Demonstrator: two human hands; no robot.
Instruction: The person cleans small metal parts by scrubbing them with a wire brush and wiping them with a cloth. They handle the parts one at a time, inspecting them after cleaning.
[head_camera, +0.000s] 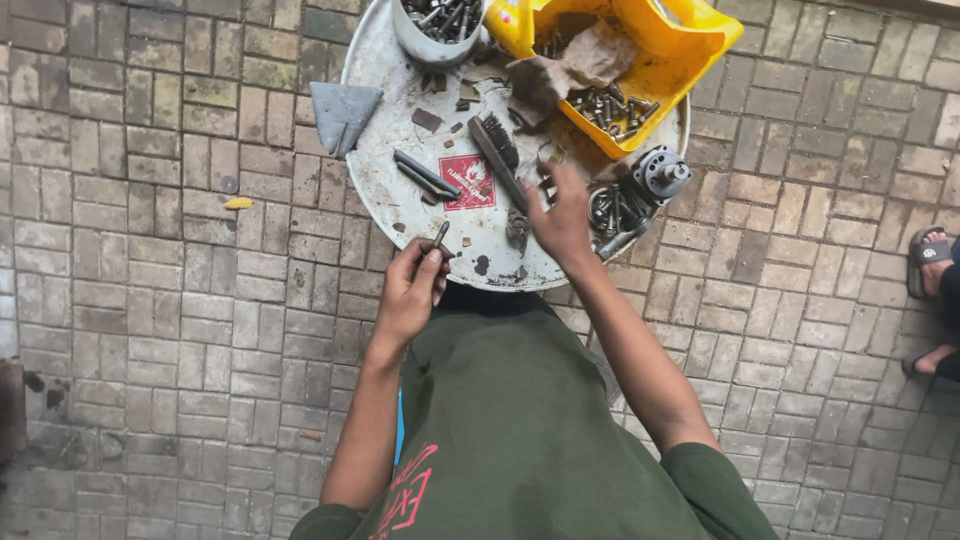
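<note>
The left hand (410, 295) grips a small dark metal piece (440, 236), perhaps a bolt, its tip poking up over the rim of the round metal drum top (385, 190); the right hand (562, 222) reaches over the drum, fingers curled down near a cluster of bolts (606, 208), though whether it holds one I cannot tell; a wire brush (498, 150) lies beside it; judging by the loose parts in the yellow container (690, 50) and grey cup (425, 45), much sorting seems left.

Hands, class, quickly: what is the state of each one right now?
Left hand: closed on a small dark metal rod.
Right hand: over the drum top beside the wire brush; whether it grips anything cannot be told.
</note>
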